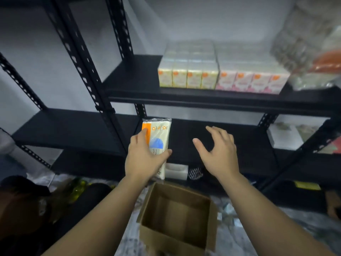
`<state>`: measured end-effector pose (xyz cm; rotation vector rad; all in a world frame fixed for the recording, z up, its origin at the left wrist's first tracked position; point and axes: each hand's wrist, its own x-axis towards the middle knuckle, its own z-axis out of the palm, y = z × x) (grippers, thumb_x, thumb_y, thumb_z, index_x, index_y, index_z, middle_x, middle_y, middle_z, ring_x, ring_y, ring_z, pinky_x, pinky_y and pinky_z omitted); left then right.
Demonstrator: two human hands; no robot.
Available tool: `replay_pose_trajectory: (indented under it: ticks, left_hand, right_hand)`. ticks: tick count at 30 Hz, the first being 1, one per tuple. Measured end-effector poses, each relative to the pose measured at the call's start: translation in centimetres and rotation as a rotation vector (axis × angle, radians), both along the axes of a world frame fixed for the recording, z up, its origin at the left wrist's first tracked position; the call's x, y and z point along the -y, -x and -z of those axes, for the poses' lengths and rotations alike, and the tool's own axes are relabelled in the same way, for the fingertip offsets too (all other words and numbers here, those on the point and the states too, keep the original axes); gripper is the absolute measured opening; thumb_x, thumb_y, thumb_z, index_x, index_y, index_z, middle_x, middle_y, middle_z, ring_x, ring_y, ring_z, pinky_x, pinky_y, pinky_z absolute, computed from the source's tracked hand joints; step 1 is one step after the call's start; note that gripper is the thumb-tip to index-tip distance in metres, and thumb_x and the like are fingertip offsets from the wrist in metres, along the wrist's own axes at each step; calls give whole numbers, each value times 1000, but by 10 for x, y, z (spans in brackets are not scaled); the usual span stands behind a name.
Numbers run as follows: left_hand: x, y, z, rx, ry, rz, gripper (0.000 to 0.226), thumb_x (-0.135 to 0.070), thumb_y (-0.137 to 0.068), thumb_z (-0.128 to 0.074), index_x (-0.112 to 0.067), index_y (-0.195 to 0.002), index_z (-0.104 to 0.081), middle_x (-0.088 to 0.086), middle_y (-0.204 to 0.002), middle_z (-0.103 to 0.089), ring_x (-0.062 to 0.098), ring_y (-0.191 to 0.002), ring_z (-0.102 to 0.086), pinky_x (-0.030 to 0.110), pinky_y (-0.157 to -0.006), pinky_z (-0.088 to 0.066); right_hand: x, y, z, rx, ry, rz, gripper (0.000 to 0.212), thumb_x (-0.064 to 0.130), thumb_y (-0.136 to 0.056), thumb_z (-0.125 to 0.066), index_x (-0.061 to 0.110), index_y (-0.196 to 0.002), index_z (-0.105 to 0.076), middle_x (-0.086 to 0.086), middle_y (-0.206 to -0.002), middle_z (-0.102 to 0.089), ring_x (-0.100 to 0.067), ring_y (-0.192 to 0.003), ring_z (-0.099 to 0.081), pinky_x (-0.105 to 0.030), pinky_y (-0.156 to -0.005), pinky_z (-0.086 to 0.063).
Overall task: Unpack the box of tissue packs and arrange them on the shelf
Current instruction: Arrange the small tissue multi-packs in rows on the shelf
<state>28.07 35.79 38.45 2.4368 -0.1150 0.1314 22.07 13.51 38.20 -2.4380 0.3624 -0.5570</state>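
The cardboard box [175, 215] looks empty. Above it, the left hand [145, 157] grips one tissue pack [158, 143], the right hand [219, 152] spread open, holding nothing. Two rows of packs [219, 74] already fill the shelf [203, 100] higher up; likely the last placement remains.

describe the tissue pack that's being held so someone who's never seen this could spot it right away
Start at the black metal shelf with rows of yellow and pink tissue packs on top. Below it, above the open cardboard box, the left hand holds one tissue pack. Unlike the shelved packs, it has an orange stripe and a blue patch.
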Motion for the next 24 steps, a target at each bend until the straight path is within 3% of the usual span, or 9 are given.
replay_pose_trajectory:
  ticks: [5,10,14,18,24]
  left_hand:
    - [-10,-43,-49,115,36,-16,107,-66,-71,-79,-30,-156,-25,-6,-143,-38,15,-127,-48,35,-87,-51]
    - [-23,-103,-90,142,46,33,104,-64,-72,-79,-30,-155,-27,-6,-140,-41,17,-122,-51,35,-86,-50]
    - [-33,-160,-112,115,-6,49,102,-66,-72,-80,-29,-153,-31,-3,-139,-37,15,-112,-52,31,-79,-44]
    - [-35,-214,-126,103,-92,84,99,-67,-71,-79,-27,-151,-35,-1,-136,-38,16,-107,-52,33,-78,-45]
    - [-28,-278,-124,59,-228,189,89,-65,-73,-78,-27,-147,-45,2,-130,-46,24,-118,-53,41,-88,-54]
  right_hand:
    - [-2,-46,-41,238,-55,-123,37,43,-93,-68,21,-123,-70,13,-122,-65,-7,-120,-52,-43,-100,-50]
    - [-11,-116,-76,318,18,-90,33,39,-92,-69,18,-117,-71,7,-113,-66,-18,-114,-54,-48,-100,-48]
    - [-12,-174,-95,303,189,-15,49,55,-91,-63,25,-130,-65,7,-129,-63,-22,-125,-47,-51,-106,-42]
    - [-4,-224,-97,217,369,96,67,74,-87,-58,33,-141,-57,2,-154,-47,-29,-142,-36,-52,-115,-25]
    - [5,-245,-67,164,517,125,69,76,-89,-53,29,-139,-59,-1,-151,-53,-28,-139,-43,-55,-118,-22]
